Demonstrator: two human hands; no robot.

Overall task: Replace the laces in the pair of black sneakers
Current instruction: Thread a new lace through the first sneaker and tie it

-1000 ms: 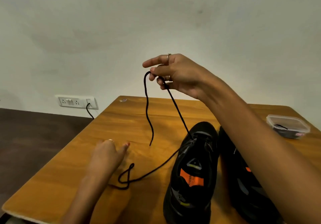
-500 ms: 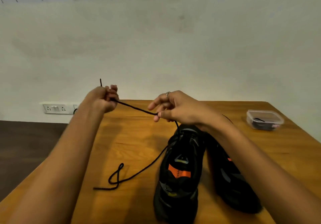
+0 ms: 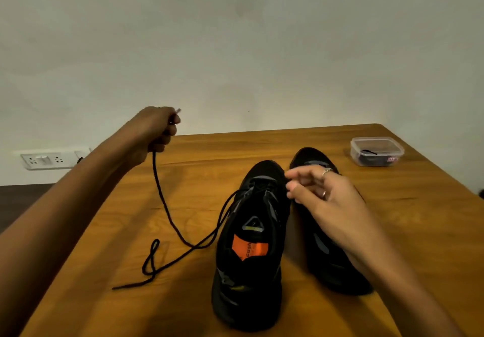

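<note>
Your left hand [image 3: 154, 132] is raised above the far left part of the desk [image 3: 104, 232], its grip curled tight around one end of the black lace [image 3: 167, 213], whose tip pokes out just above your fingers. From your fist the lace hangs down, touches the desk, then runs right into the front eyelets of the left sneaker [image 3: 251, 245]. The other strand leaves the same eyelets and trails left across the desk, ending in a loose loop near the edge closest to you. Your right hand [image 3: 319, 195] hovers over the gap between the two sneakers, fingers loosely bent and apart, holding nothing; it partly covers the right sneaker [image 3: 332, 263], which stands just beside the left one, toes pointing away from you. A clear plastic box [image 3: 377, 151] with something dark inside sits at the far right of the desk.
</note>
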